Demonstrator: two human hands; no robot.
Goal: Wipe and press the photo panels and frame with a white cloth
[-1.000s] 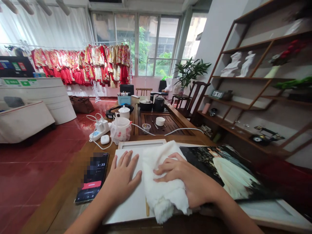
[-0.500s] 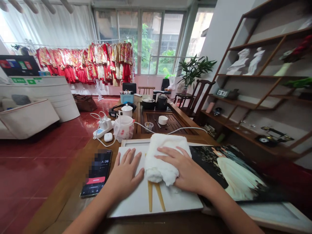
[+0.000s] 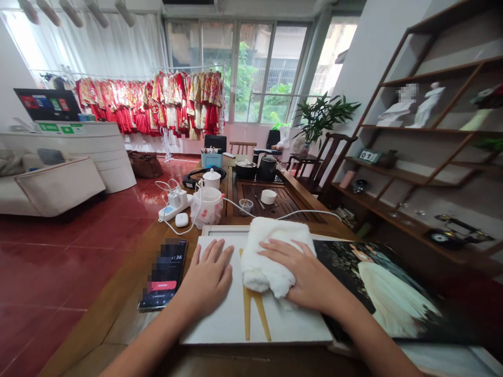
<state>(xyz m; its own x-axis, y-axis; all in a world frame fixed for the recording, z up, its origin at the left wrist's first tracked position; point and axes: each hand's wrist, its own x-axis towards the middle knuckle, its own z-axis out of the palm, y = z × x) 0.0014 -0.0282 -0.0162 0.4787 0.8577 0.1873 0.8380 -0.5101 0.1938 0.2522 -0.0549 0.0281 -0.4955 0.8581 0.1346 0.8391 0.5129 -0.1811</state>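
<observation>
My left hand [image 3: 206,280] lies flat on a white board [image 3: 220,327], its fingers stretched out and holding nothing. To its right, my right hand [image 3: 304,269] grips a folded white towel [image 3: 275,228] from above. Its fingers reach across the towel's top, and the thumb is hidden near the towel's ragged front edge. The towel rests on the board and covers part of a flat gold shape [image 3: 258,317]. Two gold legs stick out toward me, and a small gold bit shows at the towel's left edge.
A phone [image 3: 167,275] lies left of the board. A dark picture panel [image 3: 393,293] with a pale gown adjoins it on the right. Beyond are a power strip [image 3: 173,208], a bagged white container [image 3: 207,201], a white cup [image 3: 268,197] and a tea tray [image 3: 286,210].
The whole view has shifted, so everything sits slightly farther right. My left thumb has drawn closer to its fingers. More gold shows at the towel's left edge; the right hand still holds the towel.
</observation>
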